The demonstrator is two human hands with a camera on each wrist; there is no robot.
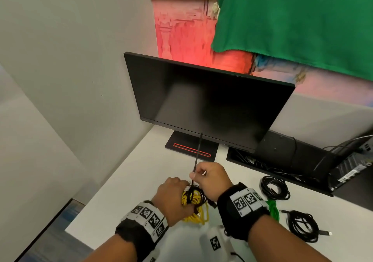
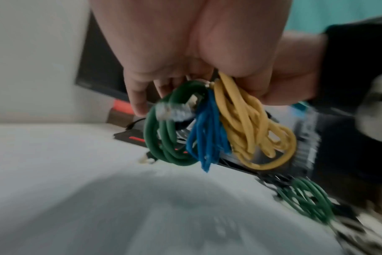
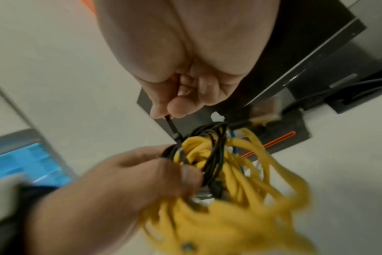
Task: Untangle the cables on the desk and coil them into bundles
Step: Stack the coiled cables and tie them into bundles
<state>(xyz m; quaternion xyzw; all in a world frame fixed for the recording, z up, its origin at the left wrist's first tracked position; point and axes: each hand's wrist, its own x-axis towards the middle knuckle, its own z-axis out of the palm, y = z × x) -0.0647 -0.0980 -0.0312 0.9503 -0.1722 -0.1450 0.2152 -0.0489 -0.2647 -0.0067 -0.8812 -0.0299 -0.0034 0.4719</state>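
Note:
A bundle of yellow cable (image 1: 194, 199) with a black cable (image 1: 196, 191) looped over it hangs above the white desk (image 1: 131, 181). My left hand (image 1: 177, 184) grips this bundle from the left. In the left wrist view the same fist also holds green cable (image 2: 164, 132) and blue cable (image 2: 207, 136) loops beside the yellow cable (image 2: 251, 124). My right hand (image 1: 194, 176) pinches a thin black tie strip (image 1: 198, 150) that rises stiffly from the bundle. In the right wrist view the black tie strip (image 3: 171, 125) runs from my fingertips (image 3: 177, 107) down into the yellow cable (image 3: 240, 172).
A dark monitor (image 1: 201, 104) on its stand (image 1: 191, 149) is just behind the hands. Two black cable coils (image 1: 274, 188) (image 1: 302, 228) and a green cable (image 1: 272, 208) lie on the desk to the right. A black cable tray (image 1: 282, 152) and a small computer (image 1: 351, 166) sit further right.

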